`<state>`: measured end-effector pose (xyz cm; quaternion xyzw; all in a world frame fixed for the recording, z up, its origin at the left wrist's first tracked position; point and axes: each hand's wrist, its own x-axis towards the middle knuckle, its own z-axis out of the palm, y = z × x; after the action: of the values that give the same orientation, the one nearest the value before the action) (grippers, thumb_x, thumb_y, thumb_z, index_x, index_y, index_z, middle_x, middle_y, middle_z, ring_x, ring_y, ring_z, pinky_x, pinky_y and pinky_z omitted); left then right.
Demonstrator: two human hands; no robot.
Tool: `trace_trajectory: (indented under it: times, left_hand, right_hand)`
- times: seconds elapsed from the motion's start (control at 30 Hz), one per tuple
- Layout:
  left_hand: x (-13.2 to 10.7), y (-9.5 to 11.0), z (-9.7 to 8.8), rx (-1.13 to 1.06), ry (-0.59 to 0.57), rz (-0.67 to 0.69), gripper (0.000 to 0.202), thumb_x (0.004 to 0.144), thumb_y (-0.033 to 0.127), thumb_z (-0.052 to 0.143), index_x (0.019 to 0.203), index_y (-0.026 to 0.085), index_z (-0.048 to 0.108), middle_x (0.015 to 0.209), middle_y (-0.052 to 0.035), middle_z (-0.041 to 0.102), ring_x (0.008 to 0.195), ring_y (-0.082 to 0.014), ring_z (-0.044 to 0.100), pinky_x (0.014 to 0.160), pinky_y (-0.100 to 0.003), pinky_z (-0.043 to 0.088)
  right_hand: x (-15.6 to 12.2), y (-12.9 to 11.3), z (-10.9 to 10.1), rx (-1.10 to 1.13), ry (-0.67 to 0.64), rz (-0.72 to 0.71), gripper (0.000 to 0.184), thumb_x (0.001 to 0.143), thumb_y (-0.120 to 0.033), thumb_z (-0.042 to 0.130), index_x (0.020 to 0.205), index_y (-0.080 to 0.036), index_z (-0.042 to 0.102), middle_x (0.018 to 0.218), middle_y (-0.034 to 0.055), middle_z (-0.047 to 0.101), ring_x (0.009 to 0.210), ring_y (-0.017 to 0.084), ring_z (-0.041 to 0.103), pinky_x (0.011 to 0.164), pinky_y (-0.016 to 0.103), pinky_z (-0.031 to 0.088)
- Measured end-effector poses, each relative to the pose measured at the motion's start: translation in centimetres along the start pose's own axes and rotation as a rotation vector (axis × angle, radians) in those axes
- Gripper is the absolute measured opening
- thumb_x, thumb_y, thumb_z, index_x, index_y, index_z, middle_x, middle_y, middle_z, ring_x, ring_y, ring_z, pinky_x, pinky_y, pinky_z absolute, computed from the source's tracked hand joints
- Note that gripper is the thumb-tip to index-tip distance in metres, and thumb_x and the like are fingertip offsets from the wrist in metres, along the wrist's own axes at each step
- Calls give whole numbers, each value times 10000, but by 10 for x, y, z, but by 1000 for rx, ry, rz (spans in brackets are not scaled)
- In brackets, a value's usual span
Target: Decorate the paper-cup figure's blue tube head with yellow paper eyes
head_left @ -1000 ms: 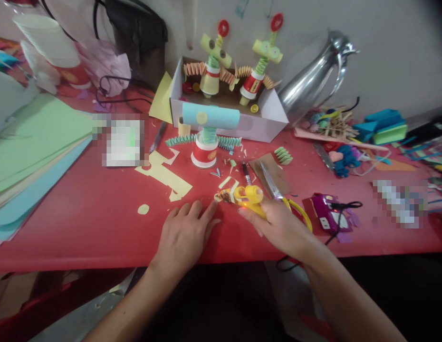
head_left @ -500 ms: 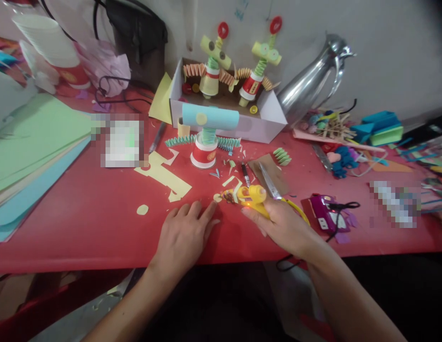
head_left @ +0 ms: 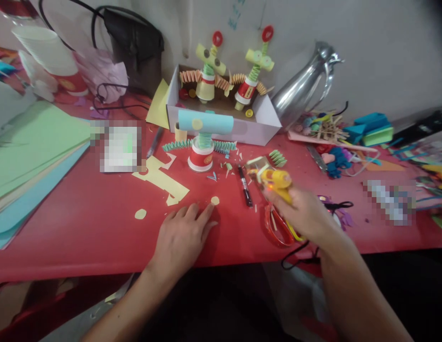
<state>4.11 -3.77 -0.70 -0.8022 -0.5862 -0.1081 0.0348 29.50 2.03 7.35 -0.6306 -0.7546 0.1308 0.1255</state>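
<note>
Near the middle of the red table's [head_left: 81, 244] front edge, we've got the left hand [head_left: 180, 236] open, palm down, its index fingertip on a pale paper disc [head_left: 215, 201], pinning it, I'd say, so it can't skate about. Over on the right, the right hand [head_left: 306, 209] is wrapped round a yellow glue gun [head_left: 278, 180], blurred, nozzle end pointing left and well apart from the disc, perhaps to spare those fingers a hot tip. A second disc [head_left: 140, 214] lies loose nearer the table's left end. Farther back, the cup figure [head_left: 201, 156] stands upright before a white box [head_left: 249, 137], likely parked there for elbow room. And the pen [head_left: 246, 191] lies between the hands, handily within reach!
</note>
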Motion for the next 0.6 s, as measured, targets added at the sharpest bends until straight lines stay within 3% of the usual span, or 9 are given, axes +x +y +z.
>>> trace_trajectory:
  times: [0.07, 0.13, 0.23, 0.33, 0.5, 0.6]
  left_hand:
    - [8, -2, -6, -22, -28, 19, 370, 990, 375, 462, 1297, 259, 634, 937, -63, 686, 752, -226, 647, 658, -356, 449]
    - [20, -3, -10, -43, -48, 62, 305, 974, 327, 492, 1163, 228, 710, 860, -55, 677, 712, -222, 641, 650, -358, 448]
    - [37, -6, -12, -75, -52, 139, 273, 948, 236, 501, 887, 187, 763, 779, -63, 662, 681, -214, 628, 641, -356, 431]
    - [48, -9, -10, -103, -27, 195, 325, 944, 196, 473, 747, 177, 731, 706, -63, 635, 604, -191, 583, 588, -341, 381]
    - [53, -13, -2, -117, 22, 283, 291, 915, 129, 476, 734, 165, 701, 709, -67, 633, 578, -174, 536, 572, -333, 356]
    - [52, -16, 3, -175, 58, 256, 246, 898, 139, 509, 750, 165, 704, 733, -67, 647, 614, -173, 546, 597, -326, 375]
  right_hand:
    - [13, 18, -2, -172, 86, 110, 428, 965, -535, 480, 1165, -187, 628, 975, 130, 746, 858, 310, 704, 667, 347, 479]
    - [27, 36, 2, -332, 117, 209, 446, 969, -520, 476, 1126, -126, 612, 982, 196, 728, 869, 349, 695, 670, 376, 468]
    - [43, 59, 15, -447, 150, 247, 431, 983, -470, 467, 1108, -74, 580, 982, 254, 702, 857, 361, 684, 667, 393, 456]
    - [48, 72, 28, -450, 184, 242, 417, 975, -426, 498, 1139, -48, 560, 1006, 279, 672, 885, 359, 666, 693, 403, 461]
    - [36, 58, 34, -394, 399, 107, 356, 930, -323, 567, 1197, -88, 560, 1231, 282, 566, 1155, 414, 526, 903, 524, 427]
    - [23, 28, 36, -166, 465, -84, 216, 939, -256, 545, 1112, -150, 617, 1181, 195, 621, 1161, 351, 525, 993, 512, 395]
